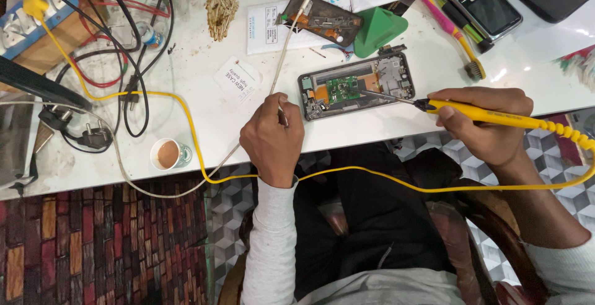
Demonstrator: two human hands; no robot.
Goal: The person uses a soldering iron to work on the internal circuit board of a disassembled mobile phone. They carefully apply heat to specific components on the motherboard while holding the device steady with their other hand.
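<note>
1. The right hand (pixel 489 125) grips a yellow soldering iron (pixel 496 116), its tip resting on the opened phone (pixel 356 85)
2. The left hand (pixel 273 137) pinches a thin solder wire (pixel 286 48), just left of the phone
3. The phone lies flat on the white tabletop (pixel 204 119), near its front edge; a small cup (pixel 167 154) stands well to the left

cup (pixel 166 154): tea, left of green cone
green cone (pixel 377 30): landmark
toothbrush (pixel 447 25): right of cone
keypad phone (pixel 480 1): further right
</note>
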